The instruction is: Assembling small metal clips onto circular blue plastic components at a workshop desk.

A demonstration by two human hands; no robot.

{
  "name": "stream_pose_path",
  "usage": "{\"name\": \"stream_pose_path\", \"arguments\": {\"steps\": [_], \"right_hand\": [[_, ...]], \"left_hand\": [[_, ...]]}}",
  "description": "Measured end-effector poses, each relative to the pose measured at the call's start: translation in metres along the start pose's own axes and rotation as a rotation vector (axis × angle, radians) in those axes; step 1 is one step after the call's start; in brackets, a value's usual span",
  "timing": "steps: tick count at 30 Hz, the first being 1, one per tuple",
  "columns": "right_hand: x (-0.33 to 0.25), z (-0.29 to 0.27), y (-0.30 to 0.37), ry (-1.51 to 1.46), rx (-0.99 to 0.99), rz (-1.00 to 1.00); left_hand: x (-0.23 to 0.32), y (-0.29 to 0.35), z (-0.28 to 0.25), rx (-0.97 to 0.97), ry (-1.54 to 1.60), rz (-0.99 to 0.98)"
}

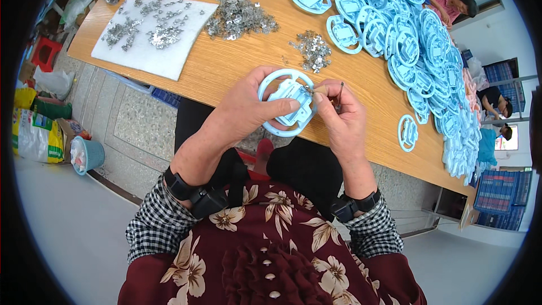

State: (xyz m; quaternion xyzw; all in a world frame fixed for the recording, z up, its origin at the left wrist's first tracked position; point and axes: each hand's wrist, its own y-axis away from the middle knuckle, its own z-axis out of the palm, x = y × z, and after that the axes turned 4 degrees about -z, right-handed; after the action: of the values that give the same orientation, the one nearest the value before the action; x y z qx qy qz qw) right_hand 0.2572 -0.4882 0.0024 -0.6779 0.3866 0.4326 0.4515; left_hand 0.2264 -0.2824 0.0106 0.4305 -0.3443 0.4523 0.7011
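My left hand (248,110) grips a light blue round plastic frame (288,101) at its left rim, thumb laid across the inner plate. Over its upper right part my right hand (341,118) pinches a thin metal tool with a wooden handle (327,88), tip against the frame. Both hands hover just in front of the wooden table's (226,68) near edge, above my lap.
A big heap of similar blue frames (406,34) covers the table's right side, one lying alone (407,133). Piles of small metal clips (313,49) (240,16) and a white pad with more clips (152,31) lie on the table. Other people sit at the far right (451,3).
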Motion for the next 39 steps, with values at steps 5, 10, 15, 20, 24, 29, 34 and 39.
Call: {"name": "stream_pose_path", "arguments": {"steps": [5,10,15,20,24,29,34,39], "right_hand": [[0.006,0.004,0.000,-0.050,0.026,0.087],[0.010,0.007,0.001,-0.061,0.029,0.135],[0.012,0.006,0.001,-0.026,0.031,0.150],[0.010,0.006,0.001,0.254,-0.005,-0.011],[0.005,0.008,0.001,0.419,-0.029,0.021],[-0.008,0.006,-0.005,0.854,-0.129,-0.418],[-0.014,-0.001,-0.005,0.785,-0.171,-0.305],[-0.017,-0.004,-0.005,0.789,-0.222,-0.358]], "left_hand": [[-0.013,-0.005,-0.002,0.042,0.004,-0.034],[-0.017,-0.007,-0.002,0.025,-0.044,0.021],[-0.021,-0.006,-0.001,0.046,-0.022,-0.027],[-0.019,-0.006,0.000,0.062,-0.016,-0.055],[-0.017,-0.005,-0.001,0.035,-0.014,-0.073],[-0.024,-0.008,-0.004,0.042,-0.036,0.010],[-0.018,-0.007,-0.005,0.016,-0.097,-0.046],[-0.015,-0.006,-0.001,-0.015,0.005,-0.085]]}}
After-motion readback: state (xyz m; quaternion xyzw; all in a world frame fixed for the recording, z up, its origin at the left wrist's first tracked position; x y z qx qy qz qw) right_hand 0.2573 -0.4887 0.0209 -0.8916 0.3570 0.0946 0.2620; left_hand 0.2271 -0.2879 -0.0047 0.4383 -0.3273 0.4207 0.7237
